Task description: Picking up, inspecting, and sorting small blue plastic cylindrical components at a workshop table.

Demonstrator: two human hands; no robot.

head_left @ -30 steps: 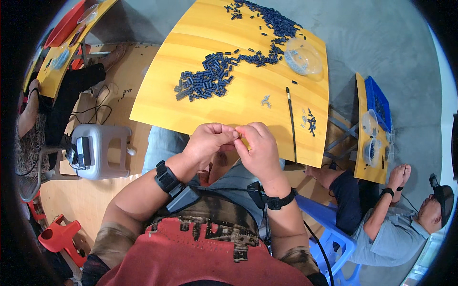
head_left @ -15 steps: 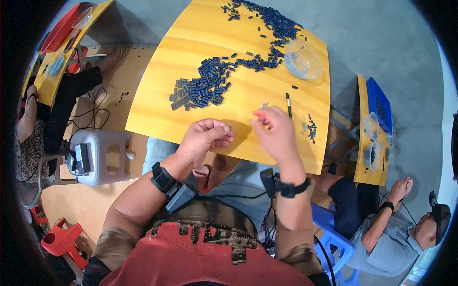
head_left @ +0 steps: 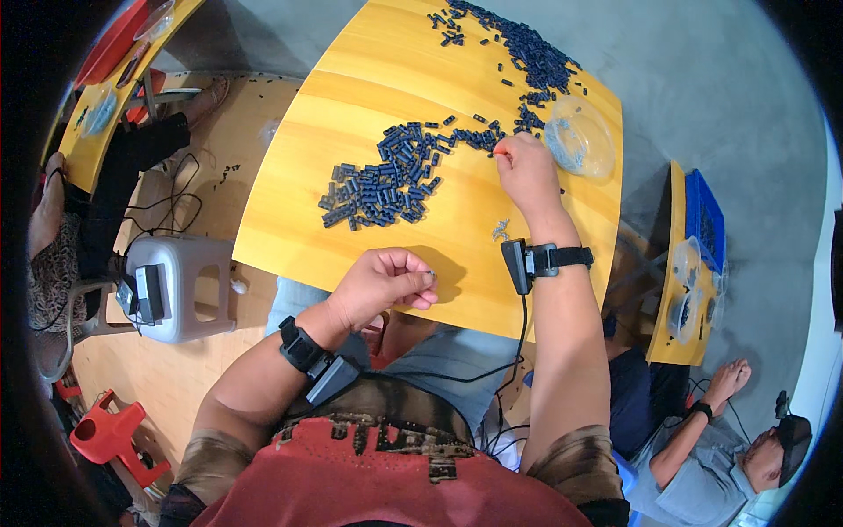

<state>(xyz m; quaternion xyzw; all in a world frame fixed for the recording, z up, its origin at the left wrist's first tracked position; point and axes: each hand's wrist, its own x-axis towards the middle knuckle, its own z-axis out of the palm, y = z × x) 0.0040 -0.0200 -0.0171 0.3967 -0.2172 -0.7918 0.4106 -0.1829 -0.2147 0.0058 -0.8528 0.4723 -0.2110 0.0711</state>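
My left hand (head_left: 392,283) is closed in a pinch over the near edge of the yellow table (head_left: 299,193). A tiny piece shows at its fingertips, too small to name. Farther out, my right hand (head_left: 531,173) has its fingers drawn together beside a strand of small black plastic parts (head_left: 479,139); what they hold, if anything, is hidden. A reddish-orange spot shows at its fingertips. Left of it lies a heap of the same black parts (head_left: 378,186). Just right of it stands a clear plastic bowl (head_left: 599,151) with small pale pieces inside. Small silvery pieces (head_left: 500,230) lie nearer me.
A larger spread of black parts (head_left: 536,57) covers the table's far end. Wrist-worn devices trail a cable (head_left: 457,378) across my lap. At right, a person in grey (head_left: 694,457) sits by another table with a blue tray (head_left: 705,215). A grey-white stool (head_left: 180,285) stands at left.
My right hand has moved away from me, from near the silvery pieces to the strand of black parts by the bowl. My left hand stays pinched near the table edge. The view has shifted slightly.
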